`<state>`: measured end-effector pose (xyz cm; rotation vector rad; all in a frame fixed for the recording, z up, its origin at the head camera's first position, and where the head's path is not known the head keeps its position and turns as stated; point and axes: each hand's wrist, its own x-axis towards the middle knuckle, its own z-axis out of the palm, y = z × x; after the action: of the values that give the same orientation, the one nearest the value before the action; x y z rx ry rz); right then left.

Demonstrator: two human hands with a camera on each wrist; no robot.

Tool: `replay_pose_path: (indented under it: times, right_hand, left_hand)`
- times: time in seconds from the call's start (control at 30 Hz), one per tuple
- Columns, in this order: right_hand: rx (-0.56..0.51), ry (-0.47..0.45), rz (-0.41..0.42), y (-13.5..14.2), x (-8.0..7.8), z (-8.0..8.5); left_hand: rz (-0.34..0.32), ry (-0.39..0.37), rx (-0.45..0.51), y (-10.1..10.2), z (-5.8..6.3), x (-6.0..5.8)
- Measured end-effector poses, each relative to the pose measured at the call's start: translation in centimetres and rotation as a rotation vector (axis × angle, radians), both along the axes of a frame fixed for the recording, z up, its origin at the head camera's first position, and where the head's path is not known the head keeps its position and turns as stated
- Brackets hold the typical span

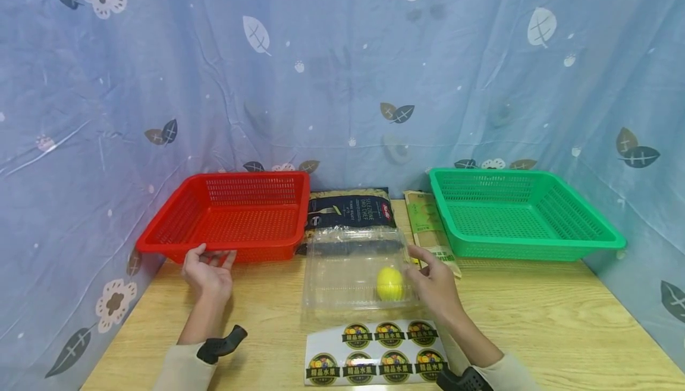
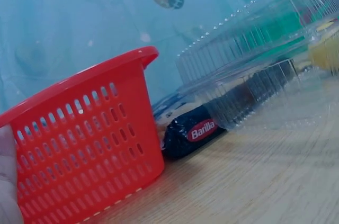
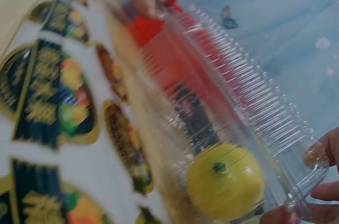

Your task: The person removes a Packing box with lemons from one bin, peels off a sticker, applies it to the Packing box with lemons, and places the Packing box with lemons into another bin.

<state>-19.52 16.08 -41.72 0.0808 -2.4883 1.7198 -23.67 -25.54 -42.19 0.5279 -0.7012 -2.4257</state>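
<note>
My left hand (image 1: 210, 278) is at the front rim of the red plastic basket (image 1: 222, 248), palm up, its thumb at the rim and its fingers tucked under it. In the middle, my right hand (image 1: 436, 287) pinches the right edge of a clear plastic clamshell container (image 1: 342, 281). Its ridged lid (image 3: 249, 107) is partly raised over the base, with thumb and fingertips at the corner in the right wrist view. Inside on the right lies a round yellow fruit (image 3: 225, 181) with a green stem spot.
A sheet of round fruit stickers (image 1: 374, 355) lies in front of the container. Behind it is a dark Barilla pasta bag (image 1: 350, 210). A green-and-tan packet (image 1: 428, 224) lies beside the green basket (image 1: 527, 242). A blue patterned curtain (image 1: 342, 82) hangs behind the wooden table (image 1: 535, 319).
</note>
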Motion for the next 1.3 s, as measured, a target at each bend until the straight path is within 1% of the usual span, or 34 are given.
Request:
replay_pose_path:
  times: [0.13,0.2,0.27,0.37,0.47,0.5,0.6,0.67,0.77,0.83,0.9,0.97,1.03,1.1,1.2,1.3]
  right_hand:
    - [0.059,0.016,-0.023,0.0,0.0,-0.4]
    - [0.094,0.02,-0.028,0.0,-0.1,-0.3]
    - [0.136,0.019,-0.031,0.1,0.0,-0.1]
    - [0.204,0.008,-0.038,0.2,0.2,0.3]
    - [0.252,0.017,-0.049,0.3,0.6,0.7]
    - [0.269,0.032,-0.055,0.4,0.7,0.8]
    - [0.311,0.113,-0.088,0.4,1.1,1.0]
    - [0.329,0.19,-0.111,0.4,1.3,0.9]
    - [0.321,0.331,-0.131,0.2,1.8,0.7]
    - [0.302,0.427,-0.122,0.0,2.2,0.5]
    - [0.282,0.517,-0.098,-0.3,2.6,0.4]
    - [0.252,0.596,-0.049,-0.5,3.0,0.3]
    - [0.207,0.667,0.017,-0.7,3.3,0.2]
    - [0.154,0.716,0.098,-0.9,3.6,0.0]
    - [0.103,0.742,0.205,-1.3,3.9,-0.2]
    - [0.082,0.705,0.31,-1.8,4.3,-0.5]
  left_hand:
    - [-0.056,0.011,0.032,0.6,-0.1,0.1]
    - [-0.085,0.02,0.05,1.1,-0.2,0.2]
    - [-0.1,0.024,0.043,1.7,-0.6,0.5]
    - [-0.1,0.026,-0.029,2.7,-1.3,0.9]
    - [-0.086,0.04,-0.147,3.7,-1.8,1.5]
    - [-0.078,0.05,-0.182,4.0,-1.9,1.7]
    - [-0.061,0.101,-0.27,4.8,-1.6,2.5]
    - [-0.062,0.147,-0.32,5.3,-1.2,3.1]
    - [-0.105,0.226,-0.429,6.2,-0.6,4.2]
    - [-0.154,0.289,-0.546,6.8,-0.3,5.0]
    - [-0.198,0.37,-0.682,7.4,-0.1,5.9]
    - [-0.23,0.455,-0.817,8.1,0.1,6.6]
    - [-0.257,0.527,-0.935,8.7,0.3,7.2]
    - [-0.283,0.583,-1.026,9.2,0.5,7.7]
    - [-0.332,0.655,-1.145,9.8,0.7,8.3]
    - [-0.394,0.702,-1.277,10.3,0.6,8.7]
